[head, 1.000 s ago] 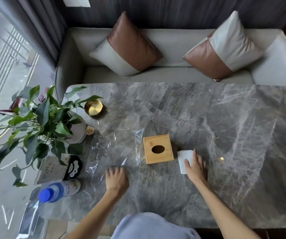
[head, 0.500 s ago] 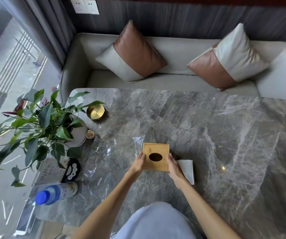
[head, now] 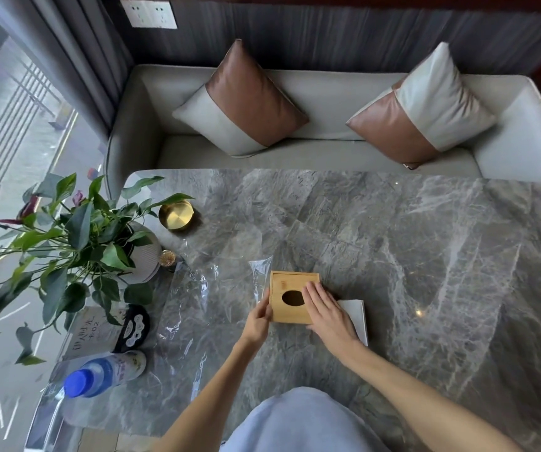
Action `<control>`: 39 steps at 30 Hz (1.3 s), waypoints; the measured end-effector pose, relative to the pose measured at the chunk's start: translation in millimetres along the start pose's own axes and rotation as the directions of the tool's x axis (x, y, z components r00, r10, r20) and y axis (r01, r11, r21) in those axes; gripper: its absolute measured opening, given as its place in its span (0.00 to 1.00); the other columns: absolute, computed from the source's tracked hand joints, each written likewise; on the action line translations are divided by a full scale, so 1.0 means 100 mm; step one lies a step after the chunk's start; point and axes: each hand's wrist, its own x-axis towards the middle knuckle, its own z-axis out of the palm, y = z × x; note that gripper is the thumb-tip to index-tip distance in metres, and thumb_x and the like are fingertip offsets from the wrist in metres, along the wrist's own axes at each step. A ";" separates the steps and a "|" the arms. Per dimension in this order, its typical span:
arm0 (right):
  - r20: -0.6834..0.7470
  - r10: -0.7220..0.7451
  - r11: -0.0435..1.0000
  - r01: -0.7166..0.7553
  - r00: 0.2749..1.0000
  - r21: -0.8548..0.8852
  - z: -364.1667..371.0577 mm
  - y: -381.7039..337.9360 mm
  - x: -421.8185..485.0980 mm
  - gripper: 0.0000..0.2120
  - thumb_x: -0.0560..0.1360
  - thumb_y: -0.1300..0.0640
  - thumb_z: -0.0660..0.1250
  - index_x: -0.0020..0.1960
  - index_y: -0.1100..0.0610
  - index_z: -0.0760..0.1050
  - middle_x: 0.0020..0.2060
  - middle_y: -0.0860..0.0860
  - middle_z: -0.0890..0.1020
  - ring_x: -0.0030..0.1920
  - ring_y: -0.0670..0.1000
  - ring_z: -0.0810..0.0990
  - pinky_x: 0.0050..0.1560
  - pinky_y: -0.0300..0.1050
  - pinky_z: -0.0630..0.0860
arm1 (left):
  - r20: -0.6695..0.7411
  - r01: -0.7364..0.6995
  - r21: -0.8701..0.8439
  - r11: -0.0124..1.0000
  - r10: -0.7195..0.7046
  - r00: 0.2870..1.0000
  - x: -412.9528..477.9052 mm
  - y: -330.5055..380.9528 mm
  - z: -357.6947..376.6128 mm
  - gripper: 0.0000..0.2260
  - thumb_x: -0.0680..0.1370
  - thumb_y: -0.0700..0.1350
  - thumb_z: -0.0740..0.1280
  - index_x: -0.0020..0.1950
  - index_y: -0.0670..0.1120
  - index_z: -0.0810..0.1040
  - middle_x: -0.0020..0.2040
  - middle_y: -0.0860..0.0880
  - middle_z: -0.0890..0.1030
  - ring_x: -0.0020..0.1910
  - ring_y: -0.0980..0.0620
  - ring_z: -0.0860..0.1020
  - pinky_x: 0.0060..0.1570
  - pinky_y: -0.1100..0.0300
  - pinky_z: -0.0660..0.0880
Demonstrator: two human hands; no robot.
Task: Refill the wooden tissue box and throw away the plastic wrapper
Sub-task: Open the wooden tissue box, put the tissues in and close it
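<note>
A grey veined marble counter (head: 393, 256) stands before a pale sofa (head: 327, 102) with two brown-and-cream cushions. At the counter's left edge are a leafy plant (head: 76, 236) in a ribbed white pot, a round brass dish (head: 176, 216), a printed card (head: 89, 331) and a blue-capped bottle (head: 99, 375) lying on its side. The box (head: 290, 296), square, of light smooth wood with a dark oval slot in its lid, sits near the middle of the counter. The wrapper (head: 197, 288), clear crinkled plastic, lies flat to its left, one end rising against the box's left side. A white folded tissue (head: 357, 316) lies just right of the box, partly under the right wrist. The left hand (head: 257, 322) grips the box's near-left corner, fingers curled on it. The right hand (head: 326, 313) lies flat on the lid, fingers (head: 316, 293) straight and together beside the slot.
</note>
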 end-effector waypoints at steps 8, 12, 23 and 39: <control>0.564 -0.128 0.933 -0.093 0.816 0.346 -0.70 0.48 0.65 0.39 0.74 0.45 0.69 0.79 0.55 0.57 0.77 0.52 0.63 0.74 0.54 0.67 0.73 0.52 0.65 | -0.019 -0.060 0.045 0.997 0.061 0.998 0.01 -0.05 -0.04 0.22 0.83 0.33 0.53 0.77 0.37 0.56 0.76 0.39 0.63 0.76 0.43 0.61 0.75 0.43 0.57; 0.665 -0.096 0.594 -0.494 0.740 0.635 -1.12 0.83 1.09 0.24 0.74 0.53 0.73 0.69 0.54 0.74 0.66 0.54 0.78 0.62 0.50 0.78 0.68 0.48 0.72 | -0.005 -0.100 -0.005 0.995 0.100 0.995 0.02 -0.07 -0.01 0.22 0.83 0.37 0.55 0.77 0.41 0.58 0.75 0.43 0.66 0.74 0.47 0.66 0.75 0.47 0.62; 0.247 0.492 0.341 -0.446 0.835 0.827 -0.65 0.72 0.97 0.23 0.80 0.50 0.65 0.70 0.59 0.72 0.62 0.57 0.80 0.63 0.56 0.78 0.65 0.55 0.73 | -0.222 -0.034 0.426 0.904 0.140 0.965 0.03 0.07 0.18 0.37 0.69 0.30 0.59 0.76 0.49 0.59 0.74 0.45 0.68 0.71 0.43 0.66 0.70 0.53 0.63; 0.429 0.538 -0.061 -0.474 0.725 0.878 0.92 0.89 -0.48 0.12 0.80 0.61 0.63 0.58 0.67 0.80 0.51 0.66 0.83 0.53 0.64 0.81 0.51 0.50 0.75 | -0.327 0.157 0.091 0.983 -0.119 0.937 0.28 -0.16 1.87 0.17 0.68 0.40 0.59 0.52 0.34 0.78 0.49 0.34 0.81 0.46 0.42 0.78 0.48 0.48 0.76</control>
